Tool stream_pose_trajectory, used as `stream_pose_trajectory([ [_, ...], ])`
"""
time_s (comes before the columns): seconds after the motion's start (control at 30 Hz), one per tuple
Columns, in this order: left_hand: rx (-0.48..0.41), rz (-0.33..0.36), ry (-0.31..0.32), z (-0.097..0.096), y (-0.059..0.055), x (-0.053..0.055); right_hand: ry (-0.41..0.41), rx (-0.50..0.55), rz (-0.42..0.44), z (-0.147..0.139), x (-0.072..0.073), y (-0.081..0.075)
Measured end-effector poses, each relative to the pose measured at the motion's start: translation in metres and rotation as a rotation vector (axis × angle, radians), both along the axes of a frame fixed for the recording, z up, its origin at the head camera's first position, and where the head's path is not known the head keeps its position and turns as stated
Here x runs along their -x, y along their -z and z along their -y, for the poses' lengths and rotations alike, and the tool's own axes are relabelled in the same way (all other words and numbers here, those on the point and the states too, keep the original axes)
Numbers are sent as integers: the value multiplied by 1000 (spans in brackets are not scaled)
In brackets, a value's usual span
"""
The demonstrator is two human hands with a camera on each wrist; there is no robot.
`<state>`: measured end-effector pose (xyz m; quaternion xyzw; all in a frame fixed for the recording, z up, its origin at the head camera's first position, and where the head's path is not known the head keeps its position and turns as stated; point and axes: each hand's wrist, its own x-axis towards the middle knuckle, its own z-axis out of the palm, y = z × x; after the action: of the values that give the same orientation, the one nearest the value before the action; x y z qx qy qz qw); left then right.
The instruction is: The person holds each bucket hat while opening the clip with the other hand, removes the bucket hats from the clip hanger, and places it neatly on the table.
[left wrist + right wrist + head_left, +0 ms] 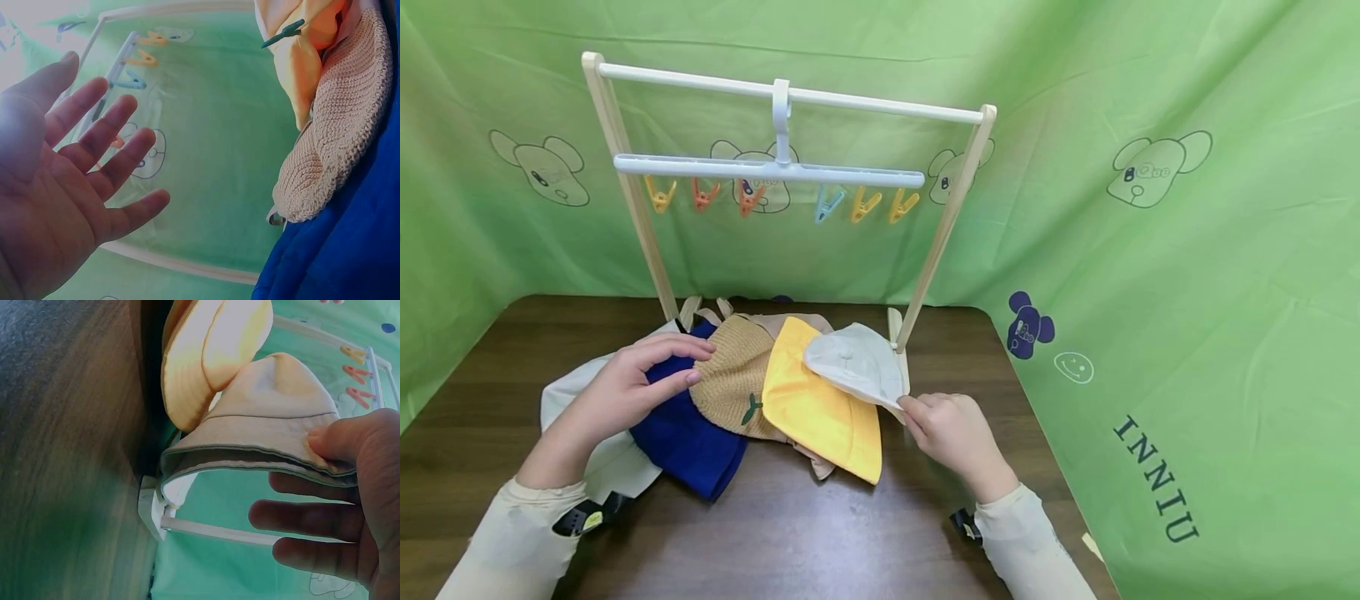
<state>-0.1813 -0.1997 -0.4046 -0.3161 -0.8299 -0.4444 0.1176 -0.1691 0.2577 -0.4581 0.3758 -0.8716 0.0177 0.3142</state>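
Observation:
My right hand (pixel 951 433) pinches the brim of a small white bucket hat (pixel 859 360) between thumb and forefinger; the right wrist view shows the thumb on top of the brim of this hat (pixel 269 412). Partly under it lies a yellow hat (pixel 820 412). Left of that are a tan knitted hat (pixel 730 375) with a green sprout and a dark blue hat (pixel 692 442). My left hand (pixel 632 383) hovers over the blue hat, fingers spread and holding nothing, as the left wrist view shows its palm (pixel 56 219). A pale grey hat (pixel 617 467) lies partly beneath the left arm.
Behind the hats stands a wooden rack with a white rail (pixel 880 98). From it hangs a light blue hanger (pixel 775 171) carrying several coloured clips, such as a blue clip (pixel 829 204). Green printed cloth (pixel 1150 292) surrounds the brown table (pixel 820 533).

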Motion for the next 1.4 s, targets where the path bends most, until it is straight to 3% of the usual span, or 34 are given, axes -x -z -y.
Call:
stream_pose_trajectory([
  [0.3, -16, -37, 43, 1, 1, 1, -13, -15, 28, 2, 0, 2],
  [0.97, 36, -60, 22, 0, 1, 1, -95, -154, 43, 9, -2, 4],
  [1.17, 34, -95, 45, 0, -2, 0, -101, -157, 86, 11, -2, 5],
  [1.4, 55, -89, 46, 4, -1, 1, -94, -201, 173, 16, -4, 4],
])
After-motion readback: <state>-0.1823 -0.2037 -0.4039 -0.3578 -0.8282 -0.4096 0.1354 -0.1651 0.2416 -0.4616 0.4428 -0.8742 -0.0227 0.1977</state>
